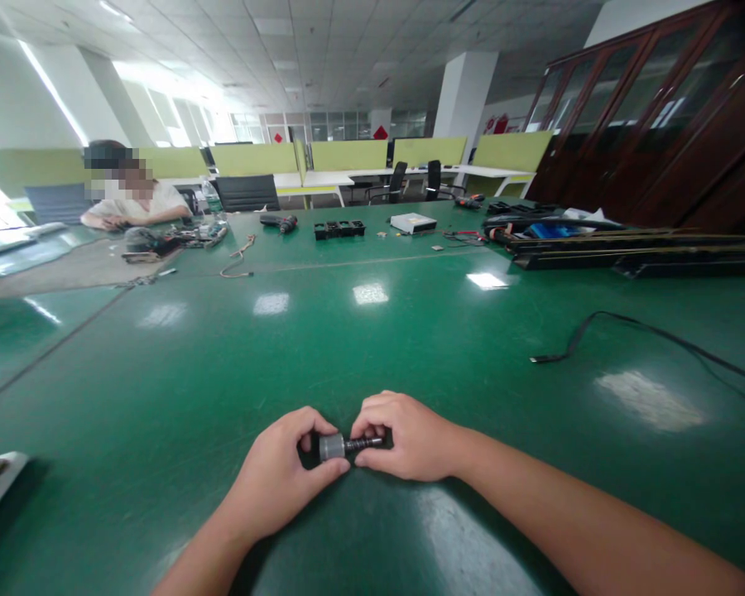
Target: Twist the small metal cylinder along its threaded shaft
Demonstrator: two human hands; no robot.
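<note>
Just above the near part of the green table [323, 348], both hands meet at one small part. It is a short grey cylinder [331, 448] with a dark, ridged shaft [358, 444] that looks like a spring or screw thread and points right. My left hand [279, 468] is closed around the cylinder, thumb below and index finger above. The thumb and curled fingers of my right hand [406, 434] close about the shaft, its tip showing between them. Exactly what kind of part this is, I cannot tell.
A black cable [602, 316] lies at right. Across the table are a power drill [279, 223], a black slotted part [339, 229], a silver box [413, 223] and black metal rails [571, 248]. A person [137, 199] sits far left. A white-edged object [12, 476] is near left.
</note>
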